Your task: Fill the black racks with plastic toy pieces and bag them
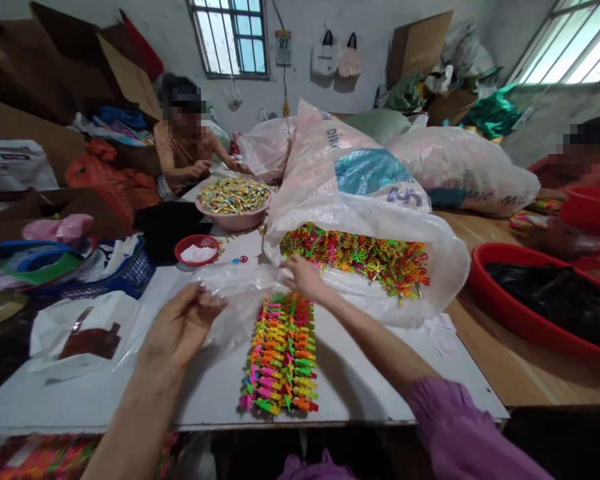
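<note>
My left hand (180,320) is on the left of the white table, its fingers curled on the edge of a clear plastic bag (247,280). The bag spreads toward my right hand (303,277), whose fingers are pinched at its other side. Just below the right hand lie neat rows of small bright plastic pieces (283,360) in pink, orange, yellow and green. Beyond that hand, a large white sack (445,260) lies with its mouth spread, showing a heap of similar loose pieces (355,257).
A pink basin (235,217) of small wrapped pieces and a small red bowl (183,250) stand farther back. To the left are a blue basket (143,270) and a white bag (37,333). A red tub (480,267) stands right. Co-workers sit at far left (167,150) and right (590,170).
</note>
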Available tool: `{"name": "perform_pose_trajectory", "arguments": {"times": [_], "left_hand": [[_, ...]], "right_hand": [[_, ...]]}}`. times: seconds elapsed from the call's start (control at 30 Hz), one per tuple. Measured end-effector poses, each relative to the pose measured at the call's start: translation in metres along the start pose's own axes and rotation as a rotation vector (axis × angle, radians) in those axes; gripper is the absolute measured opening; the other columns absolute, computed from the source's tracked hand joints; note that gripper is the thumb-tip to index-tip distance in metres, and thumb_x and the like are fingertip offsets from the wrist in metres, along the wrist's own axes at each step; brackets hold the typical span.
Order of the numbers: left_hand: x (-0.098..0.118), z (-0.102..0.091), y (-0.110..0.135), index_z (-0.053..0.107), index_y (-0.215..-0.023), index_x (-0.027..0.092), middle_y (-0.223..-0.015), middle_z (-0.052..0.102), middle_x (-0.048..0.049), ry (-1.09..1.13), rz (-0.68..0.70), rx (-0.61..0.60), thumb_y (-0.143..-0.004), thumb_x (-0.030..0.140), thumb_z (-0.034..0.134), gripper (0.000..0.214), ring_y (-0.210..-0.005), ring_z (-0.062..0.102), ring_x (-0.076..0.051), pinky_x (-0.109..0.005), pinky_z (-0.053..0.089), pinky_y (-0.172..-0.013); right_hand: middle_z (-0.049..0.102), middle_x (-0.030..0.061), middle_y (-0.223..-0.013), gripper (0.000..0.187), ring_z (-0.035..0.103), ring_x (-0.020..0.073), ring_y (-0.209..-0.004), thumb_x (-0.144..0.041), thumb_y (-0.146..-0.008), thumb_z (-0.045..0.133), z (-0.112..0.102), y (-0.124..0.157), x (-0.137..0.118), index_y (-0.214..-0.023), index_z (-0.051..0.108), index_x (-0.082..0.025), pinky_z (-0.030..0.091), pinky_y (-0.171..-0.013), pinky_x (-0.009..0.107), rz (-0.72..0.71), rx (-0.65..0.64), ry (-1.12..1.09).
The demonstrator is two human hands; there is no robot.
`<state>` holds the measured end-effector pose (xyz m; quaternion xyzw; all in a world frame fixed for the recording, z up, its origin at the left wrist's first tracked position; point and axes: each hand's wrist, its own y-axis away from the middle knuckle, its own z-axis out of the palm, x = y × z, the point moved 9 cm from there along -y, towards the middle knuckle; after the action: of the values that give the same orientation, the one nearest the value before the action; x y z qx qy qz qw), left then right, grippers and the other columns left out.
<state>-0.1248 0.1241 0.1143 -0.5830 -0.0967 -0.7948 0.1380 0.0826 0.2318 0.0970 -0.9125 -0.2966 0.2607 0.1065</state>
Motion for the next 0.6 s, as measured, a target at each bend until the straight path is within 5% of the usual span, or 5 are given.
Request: {"name": "perform_pose_trajectory", "arguments": {"times": [0.13,0.27,0.37,0.5,0.6], "left_hand": [[0.041,0.088,-0.020,0.057,-0.068,0.019,-0.056,0.052,0.0018,-0.704,0.367,-0.502,-0.069,0.036,0.061,0.018,-0.057,0.048,-0.013,-0.032,0.045,-0.070],[0.075,0.135,-0.055,0.059,-0.083,0.013,-0.083,0.058,-0.0063,-1.288,0.801,-0.450,-0.079,0.032,0.049,0.021,-0.090,0.051,-0.020,-0.046,0.028,-0.097],[0.047,0.141,-0.090,0.058,-0.086,0.011,-0.092,0.059,-0.0092,-1.358,0.731,-0.354,-0.085,0.031,0.039,0.028,-0.097,0.050,-0.021,-0.041,0.029,-0.096],[-0.059,0.122,-0.103,0.056,-0.059,0.016,-0.056,0.056,-0.0013,-1.263,0.474,-0.463,-0.083,0.039,0.039,0.037,-0.061,0.052,-0.014,-0.025,0.040,-0.064],[-0.112,0.090,-0.091,0.058,-0.062,0.017,-0.051,0.055,0.0011,-1.185,0.383,-0.414,-0.084,0.042,0.036,0.040,-0.054,0.050,-0.013,-0.022,0.038,-0.055]], "right_hand": [[0.061,0.0013,-0.083,0.020,0.056,0.0114,-0.071,-0.024,-0.080,0.059,-0.108,-0.046,0.047,-0.099,0.060,-0.017,0.046,-0.070,0.027,0.150,0.262,-0.474],[0.058,-0.0029,-0.078,0.026,0.052,0.0061,-0.063,-0.039,-0.086,0.051,-0.167,-0.054,0.022,-0.103,0.057,-0.020,0.043,-0.062,0.020,-0.095,0.349,-0.764],[0.056,-0.0024,-0.072,0.026,0.051,0.0077,-0.063,-0.040,-0.086,0.051,-0.128,-0.026,0.016,-0.091,0.061,-0.017,0.039,-0.060,0.020,-0.130,0.186,-0.545],[0.055,-0.0004,-0.061,0.026,0.050,0.0113,-0.060,-0.035,-0.087,0.049,-0.018,0.023,0.065,-0.077,0.063,-0.016,0.032,-0.057,0.021,0.065,-0.173,-0.088],[0.058,0.0007,-0.060,0.034,0.052,0.0127,-0.061,-0.036,-0.092,0.039,0.029,0.056,0.093,-0.077,0.063,-0.017,0.033,-0.058,0.021,0.236,-0.219,-0.041]]}}
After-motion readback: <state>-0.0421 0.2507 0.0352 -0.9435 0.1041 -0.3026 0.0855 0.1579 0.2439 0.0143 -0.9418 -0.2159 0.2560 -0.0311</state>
